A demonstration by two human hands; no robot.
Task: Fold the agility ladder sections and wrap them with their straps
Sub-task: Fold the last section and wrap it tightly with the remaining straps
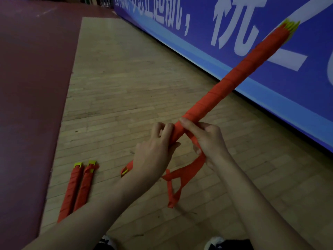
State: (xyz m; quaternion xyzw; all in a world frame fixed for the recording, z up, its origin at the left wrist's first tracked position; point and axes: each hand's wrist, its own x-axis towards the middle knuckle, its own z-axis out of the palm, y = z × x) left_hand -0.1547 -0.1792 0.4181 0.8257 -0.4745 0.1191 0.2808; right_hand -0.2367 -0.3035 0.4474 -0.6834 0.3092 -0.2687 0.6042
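**Stiff bundle, floppy strap: hold near the last turn**

The long bundle of folded ladder rungs is held in the air, slanting up and away over the wooden floor toward the blue banner. Yellow rung ends poke out of its far tip. The left hand is curled round the near end. The right hand grasps the loose strap where it leaves the bundle, with its forefinger laid along the wrapping.

The bundle looks light and rigid, since it stays straight when held by one end. The strap is soft, flat webbing that hangs in slack, twisted loops. It would likely loosen without tension, so the best hold is close to the last turn, with the strap kept flat. Two finished bundles lie side by side on the floor to the left.
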